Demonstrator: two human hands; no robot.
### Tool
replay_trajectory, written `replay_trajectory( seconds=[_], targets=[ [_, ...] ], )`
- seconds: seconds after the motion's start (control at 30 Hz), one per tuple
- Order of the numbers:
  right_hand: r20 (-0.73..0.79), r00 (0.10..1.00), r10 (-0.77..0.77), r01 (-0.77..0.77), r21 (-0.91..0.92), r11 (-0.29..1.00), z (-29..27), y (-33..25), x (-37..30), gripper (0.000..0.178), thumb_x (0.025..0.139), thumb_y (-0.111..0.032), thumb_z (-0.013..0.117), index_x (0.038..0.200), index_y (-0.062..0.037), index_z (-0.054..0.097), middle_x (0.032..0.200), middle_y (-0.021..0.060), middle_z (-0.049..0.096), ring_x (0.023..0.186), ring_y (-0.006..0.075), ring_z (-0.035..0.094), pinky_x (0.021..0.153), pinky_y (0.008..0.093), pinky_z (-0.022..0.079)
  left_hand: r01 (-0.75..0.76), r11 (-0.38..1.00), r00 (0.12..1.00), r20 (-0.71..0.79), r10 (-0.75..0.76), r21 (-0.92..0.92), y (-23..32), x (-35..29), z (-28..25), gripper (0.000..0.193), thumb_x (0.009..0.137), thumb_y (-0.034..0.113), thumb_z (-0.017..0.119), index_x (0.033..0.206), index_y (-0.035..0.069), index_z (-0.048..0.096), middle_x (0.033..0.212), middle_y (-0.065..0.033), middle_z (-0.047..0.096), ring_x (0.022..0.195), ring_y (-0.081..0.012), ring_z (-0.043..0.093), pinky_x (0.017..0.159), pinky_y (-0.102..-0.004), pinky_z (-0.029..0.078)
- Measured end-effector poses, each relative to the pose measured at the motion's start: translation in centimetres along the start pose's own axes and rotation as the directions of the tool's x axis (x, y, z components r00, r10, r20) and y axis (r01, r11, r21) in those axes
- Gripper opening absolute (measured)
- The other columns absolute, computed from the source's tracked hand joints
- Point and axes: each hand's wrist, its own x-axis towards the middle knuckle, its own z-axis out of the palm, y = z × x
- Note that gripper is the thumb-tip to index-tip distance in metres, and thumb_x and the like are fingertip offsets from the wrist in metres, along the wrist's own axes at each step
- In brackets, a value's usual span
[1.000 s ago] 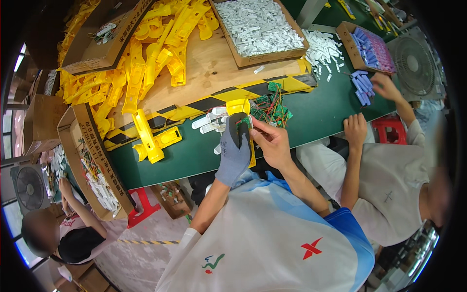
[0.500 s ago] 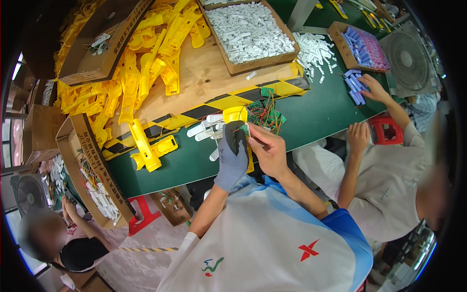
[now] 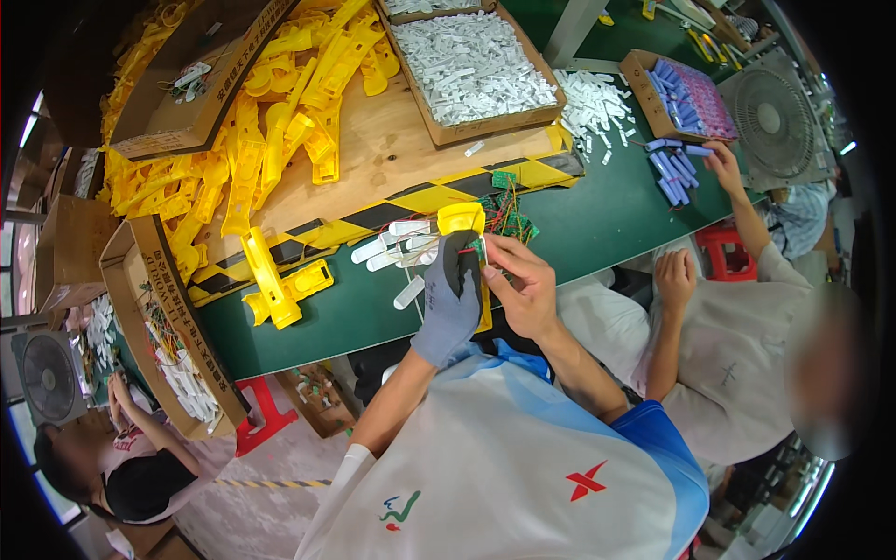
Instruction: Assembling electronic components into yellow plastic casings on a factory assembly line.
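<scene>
My left hand (image 3: pixel 450 308), in a grey glove with dark fingertips, is wrapped round a yellow plastic housing (image 3: pixel 461 217) that stands upright before me. At the housing's open face, a small green circuit board (image 3: pixel 477 248) with a red wire shows beside the gloved thumb. My bare right hand (image 3: pixel 525 291) pinches at the edge of that board; what sits between its fingertips is too small to make out. Just left of the housing lie white oblong pieces (image 3: pixel 383 250) with wires. Behind my right hand is a tangle of wired green circuit boards (image 3: pixel 511 220).
Two yellow housings (image 3: pixel 271 280) lie crossed at left, before a large heap of yellow housings (image 3: pixel 280 121). A carton of white pieces (image 3: pixel 471 75) stands on the wooden board, with loose white pieces (image 3: pixel 595 110) beside it. At right, a co-worker's hand (image 3: pixel 722 170) holds a purple cylinder (image 3: pixel 696 150).
The view has shifted slightly. My hands keep their grip at the housing, with the right fingers moved a little. The co-worker's hand has picked up a purple cylinder from the group.
</scene>
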Motion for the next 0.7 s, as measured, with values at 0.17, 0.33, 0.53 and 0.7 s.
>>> replay_trajectory(
  seconds=[0.17, 0.33, 0.53, 0.7],
  targets=[
    [0.232, 0.972, 0.031, 0.032, -0.263, 0.964, -2.5, -2.1, 1.1, 0.071, 0.078, -0.004, 0.065, 0.146, -0.0020, 0.046, 0.145, 0.0197, 0.041, 0.138, 0.0323, 0.039, 0.112, 0.0384, 0.033, 0.153, 0.945, 0.974, -0.118, -0.193, -0.289, -1.8, 0.7, 1.3, 0.034, 0.095, 0.002, 0.054, 0.128, -0.002, 0.050, 0.111, -0.0138, 0.063, 0.098, -0.0202, 0.062, 0.082, -0.0352, 0.053],
    [0.198, 0.979, 0.035, 0.055, -0.434, 0.899, 0.0, -3.7, 0.4, 0.090, 0.075, -0.001, 0.068, 0.155, -0.0036, 0.026, 0.154, 0.0181, 0.032, 0.145, 0.0320, 0.030, 0.116, 0.0413, 0.029, 0.195, 0.676, 0.929, -0.087, -0.359, -0.711, 0.0, 1.0, 1.3, 0.058, 0.093, 0.004, 0.065, 0.145, 0.003, 0.039, 0.126, -0.0076, 0.058, 0.108, -0.0144, 0.058, 0.090, -0.0293, 0.051],
    [0.078, 0.942, 0.326, -0.323, -0.056, 0.945, -2.2, -1.8, -2.1, 0.055, 0.079, -0.005, 0.067, 0.131, 0.0040, 0.049, 0.118, 0.0140, 0.060, 0.106, 0.0217, 0.058, 0.093, 0.0321, 0.045, 0.136, 0.757, 0.990, 0.102, -0.092, -0.639, -1.4, 1.8, 0.8, 0.069, 0.084, -0.002, 0.075, 0.144, 0.004, 0.041, 0.133, -0.0078, 0.056, 0.121, -0.0169, 0.054, 0.102, -0.0311, 0.046],
    [0.216, 0.932, 0.291, -0.271, -0.115, 0.956, -4.0, -2.8, -0.8, 0.046, 0.084, -0.020, 0.073, 0.121, 0.0011, 0.055, 0.097, 0.0083, 0.063, 0.089, 0.0164, 0.058, 0.082, 0.0303, 0.047, 0.314, 0.751, 0.949, 0.221, -0.225, -0.581, -0.9, 2.1, 0.7, 0.061, 0.083, -0.002, 0.075, 0.137, 0.005, 0.048, 0.124, -0.0048, 0.059, 0.114, -0.0155, 0.057, 0.099, -0.0314, 0.049]
  ],
)
